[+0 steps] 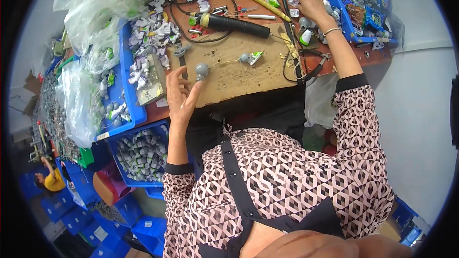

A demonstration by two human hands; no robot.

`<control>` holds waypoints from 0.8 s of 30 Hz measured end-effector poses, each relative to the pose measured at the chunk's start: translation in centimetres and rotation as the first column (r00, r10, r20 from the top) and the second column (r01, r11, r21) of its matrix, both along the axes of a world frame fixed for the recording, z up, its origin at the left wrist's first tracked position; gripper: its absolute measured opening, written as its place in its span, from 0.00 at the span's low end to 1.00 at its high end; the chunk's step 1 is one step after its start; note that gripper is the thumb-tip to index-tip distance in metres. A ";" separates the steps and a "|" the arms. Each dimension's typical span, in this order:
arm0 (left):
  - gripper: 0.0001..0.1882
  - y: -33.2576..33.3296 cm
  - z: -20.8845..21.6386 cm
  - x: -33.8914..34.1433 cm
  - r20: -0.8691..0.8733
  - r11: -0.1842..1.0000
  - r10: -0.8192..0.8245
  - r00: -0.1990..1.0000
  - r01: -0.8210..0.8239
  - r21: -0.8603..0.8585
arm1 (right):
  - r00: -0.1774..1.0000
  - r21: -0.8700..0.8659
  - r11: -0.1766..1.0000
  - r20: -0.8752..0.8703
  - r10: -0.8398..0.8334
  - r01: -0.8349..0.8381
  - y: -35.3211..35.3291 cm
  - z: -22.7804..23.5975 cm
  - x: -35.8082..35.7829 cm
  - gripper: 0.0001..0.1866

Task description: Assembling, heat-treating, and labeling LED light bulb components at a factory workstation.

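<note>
My left hand [179,98] is raised at the left edge of a cardboard sheet [224,86], its thumb and fingers apart. By the thumb tip is a small grey ball-shaped part [202,69], joined by a thin wire to a smaller grey ball [244,57]. A white-and-green piece [256,57] adjoins the smaller ball. My right hand [311,5] reaches to the far right, over white and grey parts beside a blue tray [340,7]. Its fingers look loosely extended among the pieces; their tips are partly hidden.
A thick black-handled tool [236,26] with a cord lies across the cardboard, near a yellow-handled tool [271,8]. Pliers [315,69] rest at right. White parts fill a heap [150,33] at left, beside a blue tray [125,67]. Below is a bin [141,155] of grey parts.
</note>
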State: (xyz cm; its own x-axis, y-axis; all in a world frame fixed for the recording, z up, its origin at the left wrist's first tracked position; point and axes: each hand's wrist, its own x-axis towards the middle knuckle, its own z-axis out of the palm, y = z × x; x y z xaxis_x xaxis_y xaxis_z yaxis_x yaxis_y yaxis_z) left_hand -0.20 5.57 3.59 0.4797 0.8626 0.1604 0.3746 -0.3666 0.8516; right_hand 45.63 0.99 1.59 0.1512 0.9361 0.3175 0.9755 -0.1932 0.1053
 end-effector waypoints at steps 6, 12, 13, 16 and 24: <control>0.26 0.4 0.3 -1.5 0.032 0.998 0.058 0.998 -0.057 -0.023 | 0.998 0.076 0.996 0.045 0.047 -0.050 0.1 0.3 0.8 0.08; 0.23 0.6 1.2 -1.5 0.054 0.998 0.047 0.997 -0.050 0.047 | 0.919 0.295 0.955 -0.372 0.134 -0.020 -1.4 4.5 -4.8 0.15; 0.22 0.5 1.0 -1.9 0.059 0.990 0.071 0.996 -0.077 0.116 | 0.760 0.278 0.960 -0.624 0.184 -0.004 -1.7 6.1 -9.6 0.15; 0.18 0.7 0.3 -1.3 0.048 0.976 0.051 0.998 -0.060 0.208 | 0.550 0.137 0.939 -0.780 0.298 -0.315 -3.6 4.8 -19.9 0.11; 0.18 -1.0 -1.3 0.0 -0.088 0.924 -0.038 0.995 0.069 0.377 | 0.760 0.011 0.951 -0.598 0.254 -0.309 -2.4 -0.5 -26.7 0.09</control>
State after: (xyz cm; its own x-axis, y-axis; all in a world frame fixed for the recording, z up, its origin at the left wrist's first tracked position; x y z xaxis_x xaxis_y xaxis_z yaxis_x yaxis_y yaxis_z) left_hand -0.17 4.60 2.32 0.5476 0.7175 0.4306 0.4050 -0.6776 0.6139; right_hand 18.94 -1.41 1.09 0.0067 0.9847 0.1744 0.8614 0.0829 -0.5012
